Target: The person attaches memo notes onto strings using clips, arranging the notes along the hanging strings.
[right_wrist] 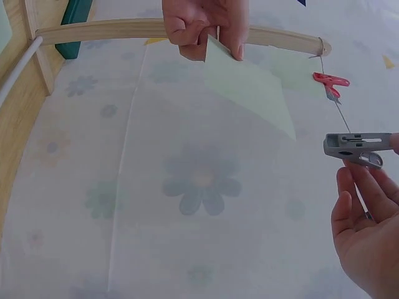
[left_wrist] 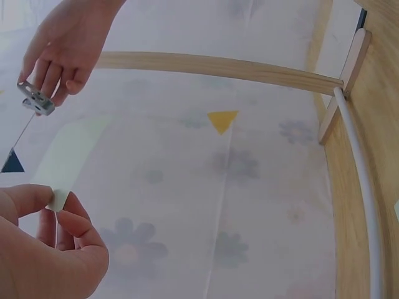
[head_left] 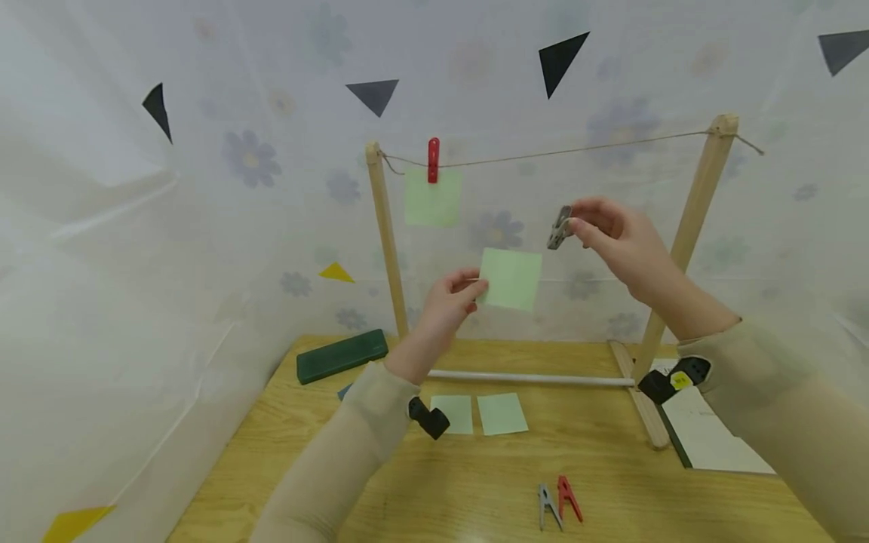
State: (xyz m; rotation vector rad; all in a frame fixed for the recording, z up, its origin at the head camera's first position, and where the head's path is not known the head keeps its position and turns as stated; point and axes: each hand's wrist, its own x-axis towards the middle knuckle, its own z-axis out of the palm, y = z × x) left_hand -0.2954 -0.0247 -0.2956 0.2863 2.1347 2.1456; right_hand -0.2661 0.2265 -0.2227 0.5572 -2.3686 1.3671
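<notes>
My left hand (head_left: pixel 453 305) pinches a pale green paper square (head_left: pixel 512 279) by its left edge, below the string (head_left: pixel 543 156) and in front of the patterned backdrop. To the right and higher, my right hand (head_left: pixel 621 245) holds a grey clothespin (head_left: pixel 560 228) between thumb and fingers, apart from the paper and the string. In the right wrist view the grey clothespin (right_wrist: pixel 355 148) lies sideways in the fingertips. On the string's left part a red clothespin (head_left: pixel 433 161) grips another green paper square (head_left: pixel 432 200), which hangs down.
Two more green squares (head_left: pixel 502 414) lie on the table (head_left: pixel 434 483). Nearer are a grey clothespin (head_left: pixel 548 507) and a red clothespin (head_left: pixel 569 499). Wooden posts (head_left: pixel 699 196) and a white rod (head_left: pixel 532 378) form the frame. A green case (head_left: pixel 342 357) lies left, an open notebook (head_left: pixel 720 434) right.
</notes>
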